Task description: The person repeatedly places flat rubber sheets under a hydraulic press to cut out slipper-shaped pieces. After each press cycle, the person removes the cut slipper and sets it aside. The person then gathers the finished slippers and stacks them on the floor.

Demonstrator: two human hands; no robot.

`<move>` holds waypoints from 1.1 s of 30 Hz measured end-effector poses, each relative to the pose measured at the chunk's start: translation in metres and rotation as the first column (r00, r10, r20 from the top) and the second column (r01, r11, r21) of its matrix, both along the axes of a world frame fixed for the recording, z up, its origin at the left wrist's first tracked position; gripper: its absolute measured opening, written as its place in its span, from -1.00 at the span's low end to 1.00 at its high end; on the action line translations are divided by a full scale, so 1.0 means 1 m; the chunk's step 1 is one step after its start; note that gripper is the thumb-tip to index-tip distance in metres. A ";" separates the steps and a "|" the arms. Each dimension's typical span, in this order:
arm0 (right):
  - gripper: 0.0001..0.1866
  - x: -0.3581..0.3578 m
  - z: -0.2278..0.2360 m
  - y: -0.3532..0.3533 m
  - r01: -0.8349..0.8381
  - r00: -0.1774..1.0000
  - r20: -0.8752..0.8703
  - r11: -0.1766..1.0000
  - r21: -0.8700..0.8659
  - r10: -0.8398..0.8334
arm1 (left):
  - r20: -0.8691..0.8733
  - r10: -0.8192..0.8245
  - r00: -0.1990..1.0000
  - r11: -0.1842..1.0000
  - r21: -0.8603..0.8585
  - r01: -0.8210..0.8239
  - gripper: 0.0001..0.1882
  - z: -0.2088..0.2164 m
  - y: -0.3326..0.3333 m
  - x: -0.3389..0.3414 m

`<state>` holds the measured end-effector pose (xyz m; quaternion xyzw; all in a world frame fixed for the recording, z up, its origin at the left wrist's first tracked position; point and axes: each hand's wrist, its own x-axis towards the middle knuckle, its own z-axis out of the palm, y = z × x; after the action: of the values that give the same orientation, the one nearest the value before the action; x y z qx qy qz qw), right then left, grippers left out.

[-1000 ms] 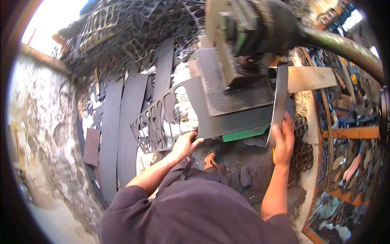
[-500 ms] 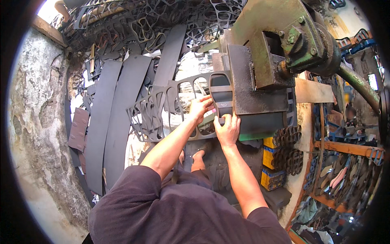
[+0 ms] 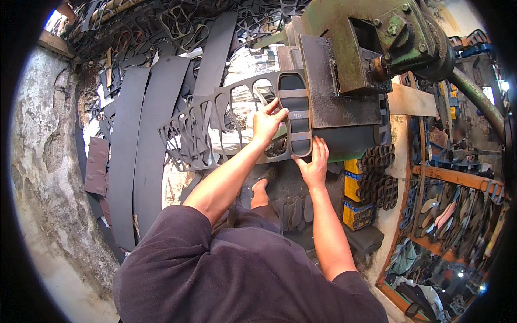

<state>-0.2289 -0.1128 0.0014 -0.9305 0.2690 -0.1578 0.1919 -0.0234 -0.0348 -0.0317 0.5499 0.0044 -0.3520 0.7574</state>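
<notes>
A dark, sole-shaped metal die with crossbars (image 3: 300, 114) lies on a flat black sheet (image 3: 344, 141), just left of a dark, scuffed steel plate (image 3: 339, 110) beneath a worn green press head (image 3: 334, 27). The person's left hand (image 3: 267, 125) touches the die's left edge, its grip loose and fingers spread. The right hand (image 3: 313, 168) has a relaxed grip too, thumb at the die's lower end, fingers extended beside its right edge. Yellow-and-blue boxes (image 3: 352, 189) stand nearby.
</notes>
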 end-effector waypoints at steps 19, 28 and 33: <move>-0.11 -0.043 0.003 -0.076 0.261 0.932 -0.236 0.961 -0.087 -0.275 | 0.081 -0.115 0.990 0.993 -0.018 0.117 -0.40 0.018 -0.041 -0.006; -0.09 -0.031 0.005 -0.172 0.389 0.896 -0.227 0.921 -0.017 -0.382 | -0.115 -0.073 0.991 0.984 0.154 0.090 -0.58 0.008 -0.004 0.026; -0.12 -0.007 0.001 -0.198 0.392 0.877 -0.296 0.920 -0.013 -0.378 | -0.024 -0.056 0.998 0.982 0.180 0.059 -0.56 0.037 -0.029 0.056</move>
<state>-0.2359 -0.3107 0.0029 -0.8666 0.4776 -0.0472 0.1366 0.0329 -0.0640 0.0058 0.6130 0.0277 -0.3772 0.6937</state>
